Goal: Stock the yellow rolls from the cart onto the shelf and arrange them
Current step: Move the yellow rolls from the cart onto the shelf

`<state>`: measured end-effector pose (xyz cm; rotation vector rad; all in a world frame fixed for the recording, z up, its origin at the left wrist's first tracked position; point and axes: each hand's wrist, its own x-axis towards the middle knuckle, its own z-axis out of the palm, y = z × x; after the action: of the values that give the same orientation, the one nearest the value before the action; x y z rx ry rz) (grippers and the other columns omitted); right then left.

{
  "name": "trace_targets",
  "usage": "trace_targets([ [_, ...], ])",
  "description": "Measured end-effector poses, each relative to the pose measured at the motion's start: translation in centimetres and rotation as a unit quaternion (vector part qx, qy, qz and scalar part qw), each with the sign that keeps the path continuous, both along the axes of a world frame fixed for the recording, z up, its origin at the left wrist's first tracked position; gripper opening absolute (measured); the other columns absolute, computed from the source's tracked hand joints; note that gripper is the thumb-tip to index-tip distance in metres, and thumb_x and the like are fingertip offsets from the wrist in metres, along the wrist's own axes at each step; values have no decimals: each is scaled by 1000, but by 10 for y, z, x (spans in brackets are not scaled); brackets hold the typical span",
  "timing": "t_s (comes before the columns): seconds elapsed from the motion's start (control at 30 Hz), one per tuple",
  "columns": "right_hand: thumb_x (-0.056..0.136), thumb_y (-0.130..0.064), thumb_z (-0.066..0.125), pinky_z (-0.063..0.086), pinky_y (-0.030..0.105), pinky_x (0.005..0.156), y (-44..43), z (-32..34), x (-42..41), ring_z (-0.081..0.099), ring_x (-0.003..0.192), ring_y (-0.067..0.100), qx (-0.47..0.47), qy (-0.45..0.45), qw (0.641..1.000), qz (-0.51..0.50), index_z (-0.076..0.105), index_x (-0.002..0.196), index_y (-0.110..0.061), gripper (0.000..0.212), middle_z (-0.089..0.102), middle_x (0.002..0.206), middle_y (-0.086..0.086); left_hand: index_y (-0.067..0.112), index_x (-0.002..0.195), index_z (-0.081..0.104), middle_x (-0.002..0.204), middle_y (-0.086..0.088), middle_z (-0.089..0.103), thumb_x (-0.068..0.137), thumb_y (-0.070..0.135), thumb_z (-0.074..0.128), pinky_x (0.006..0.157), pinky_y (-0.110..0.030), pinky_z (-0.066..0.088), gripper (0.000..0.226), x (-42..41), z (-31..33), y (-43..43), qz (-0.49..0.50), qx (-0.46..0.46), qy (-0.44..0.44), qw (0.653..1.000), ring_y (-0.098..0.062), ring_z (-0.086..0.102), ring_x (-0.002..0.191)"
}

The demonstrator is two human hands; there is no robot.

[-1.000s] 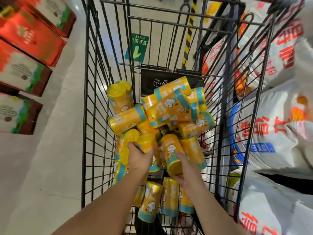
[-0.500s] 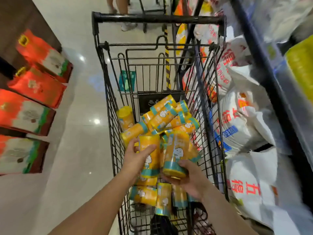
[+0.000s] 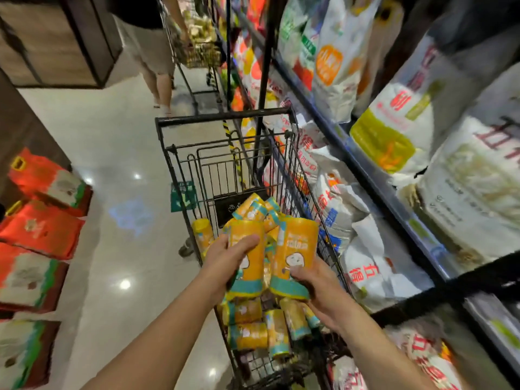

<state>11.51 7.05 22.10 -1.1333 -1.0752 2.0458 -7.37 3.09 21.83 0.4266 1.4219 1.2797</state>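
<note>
While both hands are raised over the basket of the black wire cart (image 3: pixel 222 118), each is clamped on a yellow roll of its own. The left hand (image 3: pixel 225 263) wraps round the left roll (image 3: pixel 250 277) from the side, thumb lying across its orange-yellow front. The right hand (image 3: pixel 319 289) grips the right roll (image 3: pixel 298 246) low down, fingers curled about the teal band at its bottom end. Both held rolls stand roughly upright, side by side, teal bands downward, each with a white cartoon figure on the wrapper; whether they touch each other cannot be told. Beyond them, a heap of rolls (image 3: pixel 253 209) lies jumbled at the far end of the basket. A lone roll (image 3: pixel 202 233) stands on end against the cart's left wall. More loose rolls (image 3: pixel 253 333) lie on their sides at the near end, beneath the hands. The shelf (image 3: pixel 365 170) runs along the right, just beside the cart. It is loaded with white sacks (image 3: pixel 365 266) printed in red characters, and larger bags are blurred above. On the left, red boxes (image 3: pixel 42 229) with green and white panels sit in a row on the glossy pale floor (image 3: pixel 112 136). A green floor sign (image 3: pixel 183 197) shows through the cart's wires. Farther down the aisle, another person (image 3: pixel 157 52) stands at a second cart (image 3: pixel 199 52).
</note>
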Motion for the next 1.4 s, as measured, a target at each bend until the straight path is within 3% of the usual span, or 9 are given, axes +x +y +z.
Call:
trace_targets([
  [0.1,67,-10,69,59,42,76,-22,27,9,72,90,29,40,-4,998,-51,59,119,-3,54,74,105,16,18,112,67,101,-6,76,84,26,75,81,-47,60,30,7,31,-13,-33,31,7,999,-27,74,91],
  [0.23,66,-9,69,59,31,66,-43,67,27,73,83,23,104,-2,991,-82,57,119,-4,54,75,101,13,19,106,69,93,-2,77,87,26,73,63,-32,57,21,19,76,-27,-76,86,37,993,-18,75,80],
  [0.37,62,-15,78,59,34,73,-58,107,49,72,90,26,164,-15,981,-105,56,119,-7,62,74,106,14,17,108,67,99,-9,76,84,29,75,81,-48,60,28,37,118,-36,-117,124,55,984,-28,74,88],
  [0.5,48,-31,83,57,30,71,-72,140,76,73,92,23,199,-40,967,-152,55,121,-10,81,74,108,12,17,109,65,97,-5,77,83,25,75,83,-46,59,29,62,156,-40,-161,175,62,969,-25,74,90],
  [0.73,49,-28,85,55,44,87,-102,196,139,71,100,26,262,-57,933,-241,55,121,-17,79,74,109,6,19,104,66,97,-4,77,82,23,74,84,-44,59,24,127,211,-38,-238,261,78,932,-24,74,91],
  [0.9,49,-28,86,57,46,86,-133,238,197,71,102,25,311,-75,902,-288,53,124,-17,83,74,110,5,18,112,63,98,-2,77,67,35,77,78,-37,59,50,183,252,-41,-290,319,74,899,-20,74,90],
  [1.13,53,-23,86,59,32,77,-188,284,287,71,102,22,371,-71,860,-343,55,123,-22,76,74,110,3,23,105,62,85,7,75,63,40,77,71,-29,54,48,281,311,-58,-339,400,98,846,-9,72,81],
  [1.27,49,-31,88,57,33,81,-219,309,335,70,105,24,400,-82,837,-364,57,123,-21,81,73,113,5,26,108,62,93,6,75,66,36,86,77,-34,56,49,332,338,-74,-358,439,104,817,-12,72,88],
  [1.4,49,-32,91,56,37,85,-253,328,378,70,106,24,426,-85,818,-377,58,123,-19,83,73,115,5,23,110,60,89,7,74,64,39,82,66,-26,55,53,382,361,-95,-365,472,92,797,-10,73,83],
])
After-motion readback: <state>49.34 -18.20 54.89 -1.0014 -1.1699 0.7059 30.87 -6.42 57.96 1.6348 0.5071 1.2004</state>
